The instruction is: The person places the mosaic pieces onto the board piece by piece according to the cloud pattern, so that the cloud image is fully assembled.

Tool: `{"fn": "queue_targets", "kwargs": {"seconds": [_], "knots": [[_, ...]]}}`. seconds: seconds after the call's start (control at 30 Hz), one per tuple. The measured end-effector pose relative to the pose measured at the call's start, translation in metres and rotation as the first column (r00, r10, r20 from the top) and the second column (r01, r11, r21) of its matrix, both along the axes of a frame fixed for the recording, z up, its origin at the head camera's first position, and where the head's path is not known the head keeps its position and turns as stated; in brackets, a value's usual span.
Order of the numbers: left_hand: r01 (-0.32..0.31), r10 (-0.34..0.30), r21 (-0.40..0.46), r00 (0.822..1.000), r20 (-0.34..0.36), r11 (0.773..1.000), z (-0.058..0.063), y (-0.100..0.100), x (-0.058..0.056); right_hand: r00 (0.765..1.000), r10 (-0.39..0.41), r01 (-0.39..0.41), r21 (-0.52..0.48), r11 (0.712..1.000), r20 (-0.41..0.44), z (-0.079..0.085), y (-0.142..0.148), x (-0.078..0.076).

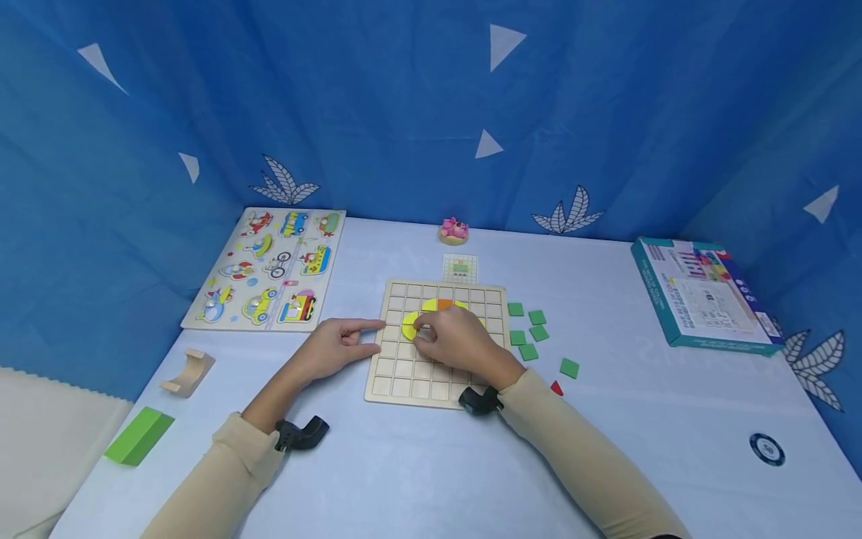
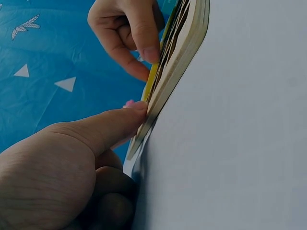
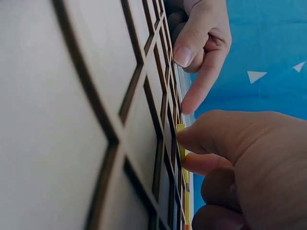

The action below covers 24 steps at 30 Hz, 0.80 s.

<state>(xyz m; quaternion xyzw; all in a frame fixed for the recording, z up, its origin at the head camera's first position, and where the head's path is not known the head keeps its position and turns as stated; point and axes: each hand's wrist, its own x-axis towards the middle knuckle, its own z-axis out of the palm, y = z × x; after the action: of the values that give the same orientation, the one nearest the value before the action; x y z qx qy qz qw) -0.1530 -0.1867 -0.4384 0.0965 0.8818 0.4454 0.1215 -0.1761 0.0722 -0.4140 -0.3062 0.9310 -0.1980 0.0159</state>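
Observation:
A wooden grid board (image 1: pixel 400 388) lies in front of me. My left hand (image 1: pixel 334 346) rests at its left edge, thumb and index finger extended against the side and the other fingers folded in. Over the board, my right hand (image 1: pixel 458 338) holds a yellow round-edged tile (image 1: pixel 408 327) at the grid with thumb and index finger; the tile also shows as a thin yellow strip (image 3: pixel 181 144) in the right wrist view. Just behind it on the board are another yellow tile (image 1: pixel 429 305) and an orange tile (image 1: pixel 445 304). My right hand hides part of the grid.
Several green square tiles (image 1: pixel 528 352) and a red triangle (image 1: pixel 556 388) lie right of the board. Behind it are a pattern card (image 1: pixel 460 268) and a pink figurine (image 1: pixel 454 229). A vehicle puzzle (image 1: pixel 269 262), wooden arch (image 1: pixel 188 373) and green block (image 1: pixel 139 436) stand left; a box (image 1: pixel 707 296) lies right.

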Motion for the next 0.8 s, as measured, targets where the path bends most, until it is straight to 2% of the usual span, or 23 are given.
{"fn": "queue_targets", "kwargs": {"seconds": [0.2, 0.47, 0.8], "knots": [[-0.002, 0.002, 0.0, 1.0, 0.003, 1.0, 0.0003, 0.0001, 0.0001, 0.999, -0.011, 0.012, -0.032, 0.999, 0.046, 0.0, 0.0008, 0.0007], [-0.006, 0.006, -0.004, 1.0, 0.002, 1.0, 0.0008, 0.0002, 0.0002, 0.999, -0.003, 0.004, -0.053, 0.999, 0.032, 0.0004, 0.0021, 0.0013], [0.003, -0.003, -0.01, 1.0, -0.006, 1.0, -0.0005, 0.0001, -0.0001, 0.999, -0.041, 0.043, -0.054, 0.998, 0.033, 0.0005, 0.0015, 0.0018]]}}
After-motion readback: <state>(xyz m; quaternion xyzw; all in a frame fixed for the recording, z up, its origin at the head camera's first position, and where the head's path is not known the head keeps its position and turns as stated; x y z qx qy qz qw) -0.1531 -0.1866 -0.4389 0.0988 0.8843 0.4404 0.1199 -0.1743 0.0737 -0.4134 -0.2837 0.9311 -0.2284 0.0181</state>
